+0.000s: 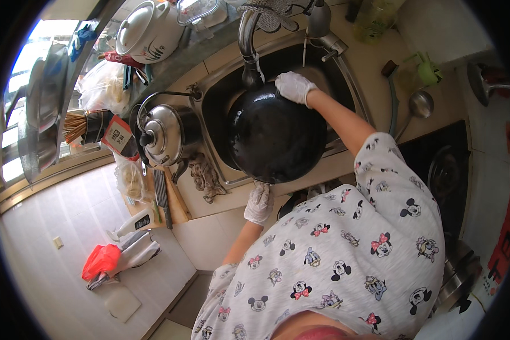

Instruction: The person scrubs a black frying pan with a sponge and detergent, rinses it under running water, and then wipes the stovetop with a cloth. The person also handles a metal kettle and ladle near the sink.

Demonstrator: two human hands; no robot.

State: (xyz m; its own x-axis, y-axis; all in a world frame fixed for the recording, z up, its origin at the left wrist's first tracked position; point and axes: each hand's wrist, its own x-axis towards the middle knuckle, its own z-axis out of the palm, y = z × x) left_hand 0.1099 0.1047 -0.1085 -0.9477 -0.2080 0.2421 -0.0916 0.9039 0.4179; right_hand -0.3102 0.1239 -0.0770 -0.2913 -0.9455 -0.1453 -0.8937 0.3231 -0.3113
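A wet black wok (276,136) is tilted over the kitchen sink (221,176), its dark round surface facing up, below the mouth of the chrome faucet (248,38). My left hand (259,202), in a thin white glove, is closed at the wok's near edge; the part it grips is hidden. At the far right edge of the wok is my right hand (295,87), also gloved, with its fingers curled over the rim. Whether water is running from the faucet, I cannot tell.
A steel kettle (163,134) and a crumpled brown rag (205,176) lie left of the sink. Beyond them are a cleaver (162,197) and a cutting board (178,204). Right of the sink are a long-handled brush (393,97), a steel ladle (420,105) and a black cooktop (442,165).
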